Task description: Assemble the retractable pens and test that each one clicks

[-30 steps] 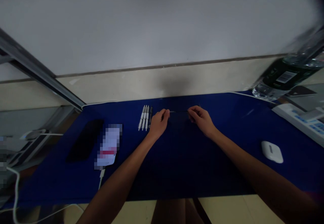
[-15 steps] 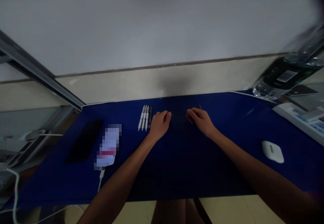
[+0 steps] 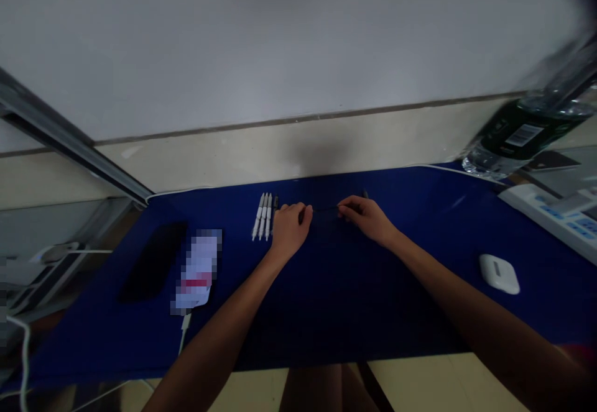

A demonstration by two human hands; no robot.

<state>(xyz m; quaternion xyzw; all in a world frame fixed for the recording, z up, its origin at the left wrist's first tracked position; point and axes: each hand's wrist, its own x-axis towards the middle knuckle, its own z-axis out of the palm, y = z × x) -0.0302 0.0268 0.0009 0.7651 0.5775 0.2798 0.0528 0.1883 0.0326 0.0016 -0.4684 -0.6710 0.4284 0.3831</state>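
My left hand point(image 3: 289, 228) and my right hand point(image 3: 366, 218) are both closed in a pinch on the two ends of a thin dark pen point(image 3: 326, 208), held level just above the blue mat point(image 3: 326, 288). Just left of my left hand lie three white pens point(image 3: 262, 216) side by side, with one dark pen point(image 3: 275, 204) next to them. Another dark bit shows behind my right hand; I cannot make out what it is.
A black phone point(image 3: 153, 269) and a white phone on a charging cable point(image 3: 198, 269) lie at the mat's left. A white earbud case point(image 3: 499, 273) sits at the right. A water bottle point(image 3: 522, 135) and a white power strip point(image 3: 555, 216) stand at the far right.
Both hands have drawn a little closer together along the dark pen, so less of it shows between them. The view has shifted slightly.
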